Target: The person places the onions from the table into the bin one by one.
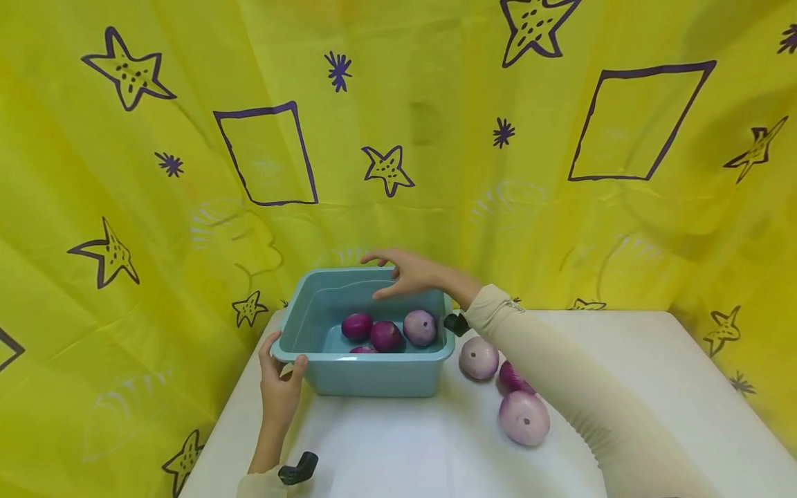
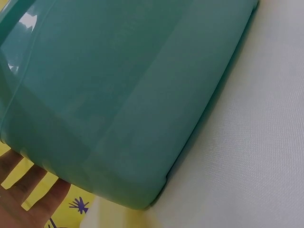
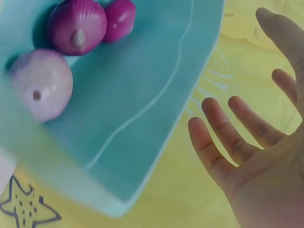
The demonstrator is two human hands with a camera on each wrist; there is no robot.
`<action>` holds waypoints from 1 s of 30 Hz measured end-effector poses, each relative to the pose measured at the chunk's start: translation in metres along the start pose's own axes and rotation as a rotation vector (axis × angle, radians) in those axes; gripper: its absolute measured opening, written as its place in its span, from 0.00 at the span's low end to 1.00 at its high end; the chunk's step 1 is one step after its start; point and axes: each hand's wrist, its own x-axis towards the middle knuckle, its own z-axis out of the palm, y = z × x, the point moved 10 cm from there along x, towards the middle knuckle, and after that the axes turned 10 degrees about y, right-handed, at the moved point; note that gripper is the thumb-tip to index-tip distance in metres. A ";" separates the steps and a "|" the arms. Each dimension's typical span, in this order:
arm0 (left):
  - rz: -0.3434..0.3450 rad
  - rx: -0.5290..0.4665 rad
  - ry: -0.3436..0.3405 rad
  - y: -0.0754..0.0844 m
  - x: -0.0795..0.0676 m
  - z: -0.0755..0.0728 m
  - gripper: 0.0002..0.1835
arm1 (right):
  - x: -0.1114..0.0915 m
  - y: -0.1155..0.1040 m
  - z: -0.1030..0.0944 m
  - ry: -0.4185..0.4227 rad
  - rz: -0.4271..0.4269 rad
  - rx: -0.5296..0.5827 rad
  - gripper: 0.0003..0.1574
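A teal plastic tub (image 1: 373, 377) stands on the white table, with several purple onions (image 1: 386, 335) inside it. My left hand (image 1: 279, 377) grips the tub's near left corner, thumb over the rim. My right hand (image 1: 407, 273) hovers open over the tub's far right side, fingers spread and holding nothing. In the right wrist view the open right hand (image 3: 251, 142) is beside the tub (image 3: 142, 123), with a pale onion (image 3: 42, 85) and darker onions (image 3: 78, 23) inside. The left wrist view shows the tub's outer wall (image 2: 118, 95) up close.
Three more onions lie on the table right of the tub: a pale one (image 1: 478, 357), a dark one (image 1: 512, 377) and a large pale one (image 1: 524, 418). A yellow patterned cloth (image 1: 560, 173) hangs behind and around the table. The table (image 1: 654, 373) extends to the right.
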 end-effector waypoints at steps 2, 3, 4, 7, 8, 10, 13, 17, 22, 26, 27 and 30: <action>0.000 0.002 -0.003 0.000 0.000 0.000 0.39 | -0.005 -0.001 -0.008 0.018 -0.016 -0.009 0.45; -0.002 0.003 -0.005 0.000 0.000 0.000 0.39 | -0.009 -0.001 -0.012 0.026 -0.024 -0.012 0.45; -0.004 0.002 -0.007 -0.001 -0.001 0.000 0.39 | -0.013 -0.001 -0.016 0.034 -0.033 -0.017 0.45; -0.007 0.003 -0.007 -0.001 -0.002 0.001 0.39 | -0.026 0.000 -0.028 0.054 -0.048 -0.020 0.45; -0.006 0.000 -0.008 -0.001 -0.002 0.001 0.39 | -0.031 0.001 -0.032 0.061 -0.047 -0.020 0.45; 0.000 -0.005 -0.007 0.000 -0.002 0.000 0.39 | -0.040 0.004 -0.040 0.074 -0.036 -0.022 0.45; 0.007 -0.012 -0.003 0.001 -0.001 -0.001 0.40 | -0.052 0.009 -0.053 0.096 -0.017 -0.025 0.46; 0.006 -0.017 -0.004 0.001 -0.001 -0.001 0.41 | -0.071 0.016 -0.068 0.124 -0.008 -0.037 0.46; 0.003 -0.015 0.000 0.001 -0.001 -0.001 0.41 | -0.096 0.028 -0.083 0.164 0.007 -0.074 0.45; 0.005 -0.017 0.003 0.000 0.001 -0.002 0.40 | -0.116 0.040 -0.094 0.195 0.040 -0.095 0.45; 0.006 -0.014 0.002 0.000 0.001 -0.002 0.40 | -0.121 0.043 -0.097 0.202 0.049 -0.094 0.45; 0.002 -0.015 -0.002 -0.001 0.001 -0.001 0.39 | -0.138 0.053 -0.101 0.211 0.078 -0.094 0.45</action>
